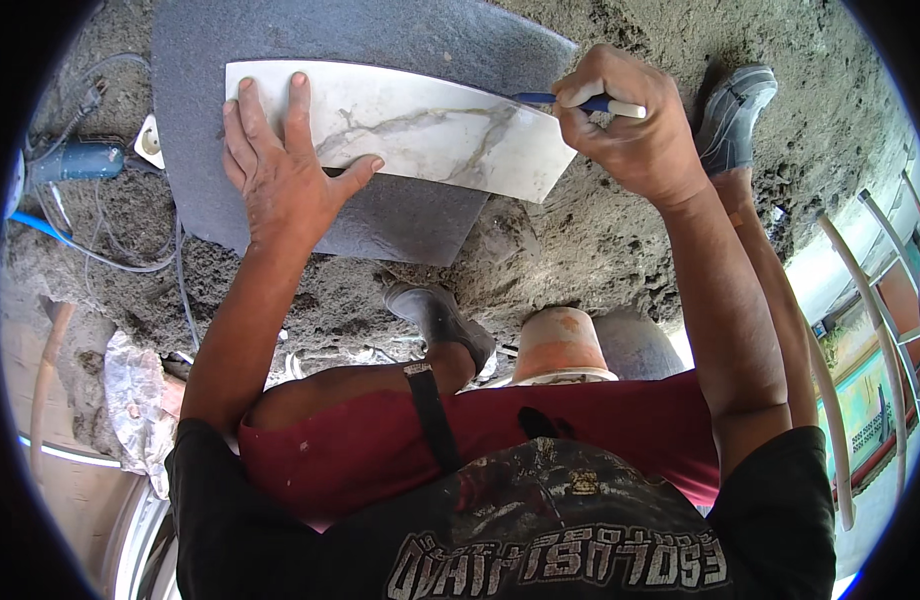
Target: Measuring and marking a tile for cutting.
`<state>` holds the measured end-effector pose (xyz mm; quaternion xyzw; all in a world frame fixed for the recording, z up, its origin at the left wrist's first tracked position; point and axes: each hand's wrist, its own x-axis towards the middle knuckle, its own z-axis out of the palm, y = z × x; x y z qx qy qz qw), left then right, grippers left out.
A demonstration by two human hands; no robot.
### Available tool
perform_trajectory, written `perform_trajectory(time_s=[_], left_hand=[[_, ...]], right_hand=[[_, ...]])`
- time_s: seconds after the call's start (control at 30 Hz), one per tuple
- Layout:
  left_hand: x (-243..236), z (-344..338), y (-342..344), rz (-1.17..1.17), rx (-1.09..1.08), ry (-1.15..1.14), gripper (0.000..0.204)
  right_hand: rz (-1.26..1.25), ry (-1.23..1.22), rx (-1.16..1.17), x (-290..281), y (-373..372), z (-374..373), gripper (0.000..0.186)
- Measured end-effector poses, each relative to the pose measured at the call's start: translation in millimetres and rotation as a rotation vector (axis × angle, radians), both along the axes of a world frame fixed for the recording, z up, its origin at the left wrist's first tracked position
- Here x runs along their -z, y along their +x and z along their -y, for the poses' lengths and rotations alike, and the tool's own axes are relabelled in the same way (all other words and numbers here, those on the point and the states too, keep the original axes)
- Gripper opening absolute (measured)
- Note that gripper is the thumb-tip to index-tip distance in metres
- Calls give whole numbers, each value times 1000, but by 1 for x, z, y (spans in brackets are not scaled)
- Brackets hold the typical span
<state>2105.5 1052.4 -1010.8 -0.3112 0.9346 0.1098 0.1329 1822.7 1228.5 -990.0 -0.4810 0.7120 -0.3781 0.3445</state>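
A long white tile strip with grey marble veins (410, 120) lies across a larger dark grey tile (390, 215), its right end reaching past the grey tile's edge. My left hand (280, 160) presses flat on the strip's left part, fingers spread and thumb out toward the near edge. In my right hand (630, 125) is a blue pen with a white end (595, 103), pinched between thumb and fingers. The pen's tip meets the strip's far edge near its right end, where it borders the grey tile.
Rough, sandy ground (540, 240) surrounds the tiles. At left are a blue cylindrical tool (88, 158), a white socket (150, 141) and loose grey cable (145, 266). A stained bucket (560, 340) stands near my legs. My shoes (735, 115) flank the work; metal rails (860, 270) rise at right.
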Motion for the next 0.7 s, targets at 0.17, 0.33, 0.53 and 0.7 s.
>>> perform_trajectory(time_s=[0.17,0.33,0.53,0.7], left_hand=[[0,-1,1,44,0,-17,113],[0,-2,2,40,-1,-11,113],[0,-1,3,10,-10,-10,113],[0,-1,3,-16,14,16,112]], right_hand=[[33,-42,-29,4,8,14,16],[-93,10,-176,1,4,11,22],[-112,94,-253,-10,-8,-5,22],[-107,2,-260,-9,-4,6,23]])
